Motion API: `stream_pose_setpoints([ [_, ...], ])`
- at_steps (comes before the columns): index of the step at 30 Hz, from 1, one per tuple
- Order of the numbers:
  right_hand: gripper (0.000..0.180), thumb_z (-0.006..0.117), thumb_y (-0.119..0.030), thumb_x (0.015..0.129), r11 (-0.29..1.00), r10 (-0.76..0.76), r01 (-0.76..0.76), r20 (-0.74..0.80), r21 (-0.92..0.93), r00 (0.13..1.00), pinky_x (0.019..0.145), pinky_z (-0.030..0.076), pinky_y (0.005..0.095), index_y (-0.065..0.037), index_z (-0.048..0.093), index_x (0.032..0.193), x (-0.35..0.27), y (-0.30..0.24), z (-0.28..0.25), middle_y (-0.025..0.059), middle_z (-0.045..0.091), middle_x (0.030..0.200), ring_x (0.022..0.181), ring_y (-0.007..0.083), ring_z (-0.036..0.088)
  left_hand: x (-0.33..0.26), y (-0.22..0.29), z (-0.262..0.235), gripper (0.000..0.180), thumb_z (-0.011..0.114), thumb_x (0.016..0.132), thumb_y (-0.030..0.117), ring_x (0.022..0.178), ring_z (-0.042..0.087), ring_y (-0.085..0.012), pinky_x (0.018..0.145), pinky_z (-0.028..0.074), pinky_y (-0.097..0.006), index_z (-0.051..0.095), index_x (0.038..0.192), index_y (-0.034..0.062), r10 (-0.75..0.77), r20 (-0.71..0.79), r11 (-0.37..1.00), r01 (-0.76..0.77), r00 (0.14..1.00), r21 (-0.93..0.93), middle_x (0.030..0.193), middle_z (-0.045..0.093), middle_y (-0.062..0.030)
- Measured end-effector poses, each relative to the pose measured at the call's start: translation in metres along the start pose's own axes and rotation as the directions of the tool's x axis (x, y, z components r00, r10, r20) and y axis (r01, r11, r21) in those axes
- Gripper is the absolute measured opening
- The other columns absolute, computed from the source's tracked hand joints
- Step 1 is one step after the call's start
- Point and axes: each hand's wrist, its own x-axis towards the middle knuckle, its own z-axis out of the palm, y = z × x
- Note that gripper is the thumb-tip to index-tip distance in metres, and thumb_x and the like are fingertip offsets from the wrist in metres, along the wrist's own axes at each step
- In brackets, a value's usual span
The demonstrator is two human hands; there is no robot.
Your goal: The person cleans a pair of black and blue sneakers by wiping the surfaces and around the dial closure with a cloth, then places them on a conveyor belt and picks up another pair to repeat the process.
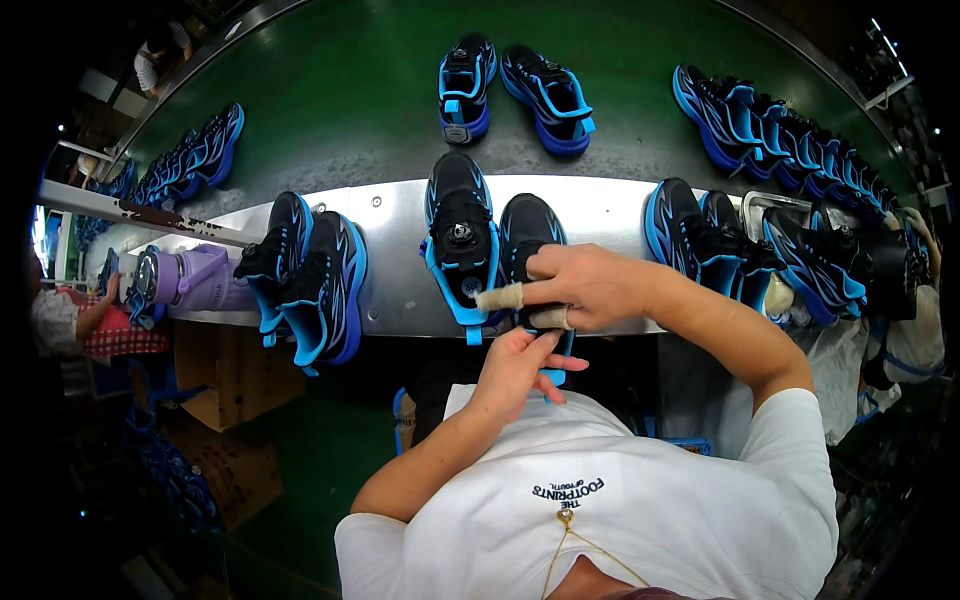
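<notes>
A black-and-blue sneaker (pixel 527 240) lies toe-outward on the near edge of a metal ledge (pixel 395 225), its heel end overhanging toward the person and covered by both hands. The right hand (pixel 575 285) reaches in from the right and lies across the shoe's rear, fingers curled down over it, two of them wrapped in pale tape. The left hand (pixel 515 365) comes up from below, fingers half closed, pinching at the shoe's heel just under the right hand; exactly what the fingertips grip cannot be told. Touching the shoe's left side stands a matching sneaker with a dial closure (pixel 458 240). Another pair (pixel 310 275) rests farther left along the ledge, beside a purple bottle (pixel 190 278). Beyond the ledge, a green conveyor belt (pixel 340 90) carries more blue shoes (pixel 515 90).
</notes>
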Motion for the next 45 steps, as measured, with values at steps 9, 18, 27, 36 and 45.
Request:
stream_pose_setpoints([
  [9,0.054,0.066,-0.027,0.088,0.852,0.382,-0.296,-0.127,0.432,0.915,0.078,0.052,0.0367,-0.022,0.052,0.141,-0.006,-0.014,0.019,0.0112,0.069,0.098,0.083,0.0265,0.067,0.000,-0.001,-0.001,0.032,0.049,0.102,0.020,0.097,0.070,-0.0282,0.044,0.055,-0.027,0.056,0.117,-0.0075,-0.003,-0.001,1.000,0.003,1.000,-0.014,0.119,0.061,-0.0147],
  [18,0.057,0.064,-0.022,0.087,0.992,0.109,-0.119,-0.165,-0.051,0.980,0.066,0.047,0.0374,-0.031,0.050,0.142,-0.001,-0.011,0.024,0.0096,0.050,0.080,0.071,0.0263,0.054,0.002,-0.005,-0.001,0.031,0.050,0.101,0.019,0.099,0.069,-0.0281,0.045,0.056,-0.027,0.056,0.117,-0.0077,0.012,0.001,0.999,-0.011,1.000,-0.051,0.119,0.060,-0.0138],
  [27,0.067,0.071,-0.023,0.086,0.612,0.749,-0.529,-0.218,0.588,0.625,0.074,0.048,0.0267,-0.011,0.044,0.146,-0.028,-0.040,0.016,0.0140,0.065,0.110,0.075,0.0133,0.055,-0.033,0.035,-0.015,0.029,0.050,0.101,0.019,0.099,0.068,-0.0186,0.054,0.055,-0.025,0.060,0.113,-0.0050,-0.049,0.039,0.979,0.041,0.998,0.201,0.101,0.065,-0.0100],
  [36,0.073,0.058,0.003,0.074,0.807,0.585,-0.485,-0.570,0.337,0.578,0.098,0.045,0.0435,-0.001,0.037,0.143,-0.028,-0.048,0.092,0.0262,0.050,0.124,0.114,0.0457,0.052,0.035,0.111,-0.065,0.022,0.070,0.084,0.008,0.067,0.051,-0.0143,0.063,0.043,-0.027,0.068,0.104,0.0018,0.711,0.201,0.134,-0.410,0.674,0.902,0.088,0.057,-0.0058],
  [45,0.070,0.045,0.013,0.074,0.721,0.650,-0.679,-0.477,0.140,0.592,0.112,0.034,0.0349,-0.006,0.049,0.140,-0.091,-0.026,0.010,0.0183,0.048,0.140,0.134,0.0318,0.045,0.039,0.119,-0.075,0.018,0.064,0.085,-0.002,0.079,0.057,-0.0113,0.070,0.045,-0.022,0.069,0.102,0.0002,0.451,0.393,0.165,-0.508,0.801,0.845,0.098,0.063,-0.0032],
])
